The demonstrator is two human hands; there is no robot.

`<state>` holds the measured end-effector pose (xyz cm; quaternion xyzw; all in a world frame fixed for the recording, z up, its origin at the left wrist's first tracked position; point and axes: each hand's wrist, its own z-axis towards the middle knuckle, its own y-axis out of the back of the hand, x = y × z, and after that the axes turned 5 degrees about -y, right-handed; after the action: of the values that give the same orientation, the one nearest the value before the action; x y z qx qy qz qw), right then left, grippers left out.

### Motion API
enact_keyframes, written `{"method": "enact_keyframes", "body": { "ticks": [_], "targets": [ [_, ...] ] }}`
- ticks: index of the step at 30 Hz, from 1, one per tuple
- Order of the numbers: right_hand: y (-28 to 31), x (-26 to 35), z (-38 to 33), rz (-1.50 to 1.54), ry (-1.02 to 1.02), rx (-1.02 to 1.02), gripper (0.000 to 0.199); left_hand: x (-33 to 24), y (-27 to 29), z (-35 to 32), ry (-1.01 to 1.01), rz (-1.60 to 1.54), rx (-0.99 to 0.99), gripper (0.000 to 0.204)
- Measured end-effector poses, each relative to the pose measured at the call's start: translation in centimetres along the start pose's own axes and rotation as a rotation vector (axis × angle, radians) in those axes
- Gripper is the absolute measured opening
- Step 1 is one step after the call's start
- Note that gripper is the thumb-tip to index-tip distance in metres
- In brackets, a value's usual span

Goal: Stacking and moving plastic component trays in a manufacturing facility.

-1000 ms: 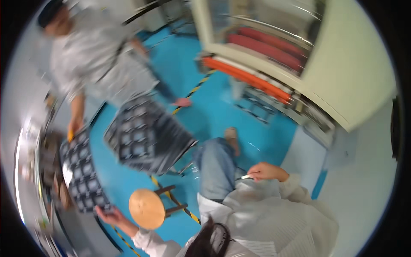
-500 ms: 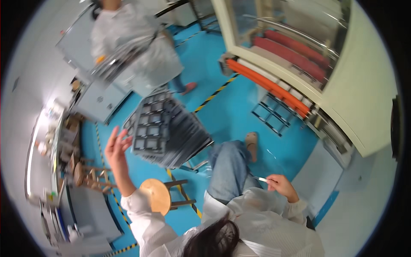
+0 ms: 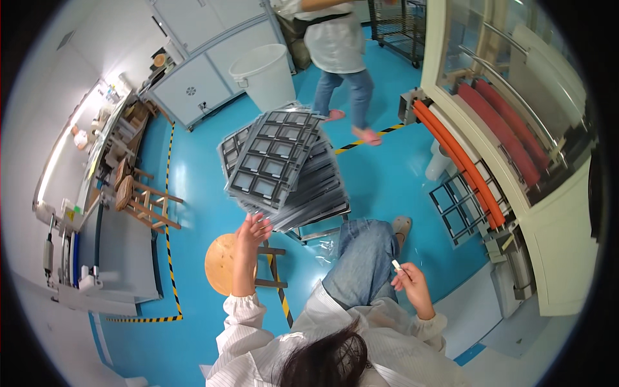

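Lying ahead of both hands, stacked dark frames, nearer the left

A striped white coat tops faded blue jeans.

Stack of gridded sheets sits askew

Dark grey with rows of paler windows, the sheets lie on a metal stand, its near edge showing beneath; the upper ones turn out of line. A short white stick juts from the right hand.
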<state>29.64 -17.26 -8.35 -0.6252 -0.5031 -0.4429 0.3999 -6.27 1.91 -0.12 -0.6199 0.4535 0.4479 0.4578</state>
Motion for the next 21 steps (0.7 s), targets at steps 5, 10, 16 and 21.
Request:
{"method": "enact_keyframes", "body": {
  "ticks": [5,10,16,21],
  "targets": [
    [-4.3,3.0,3.0,-0.023,0.049,0.157,0.014,1.2,-2.4,3.1,0.173,-0.556,0.271,0.057],
    [-6.6,4.1,4.8,-0.034,0.057,0.234,0.014,1.0,-5.3,5.1,0.091,-0.650,0.186,0.044],
    [-7.6,6.9,8.0,-0.047,0.057,0.274,0.015,1.2,-5.7,4.1,-0.042,-0.464,0.051,0.037],
    [-11.3,9.2,12.5,0.755,0.019,0.262,0.014,1.7,-2.9,0.3,0.047,-0.601,0.150,0.040]
  ]
}}
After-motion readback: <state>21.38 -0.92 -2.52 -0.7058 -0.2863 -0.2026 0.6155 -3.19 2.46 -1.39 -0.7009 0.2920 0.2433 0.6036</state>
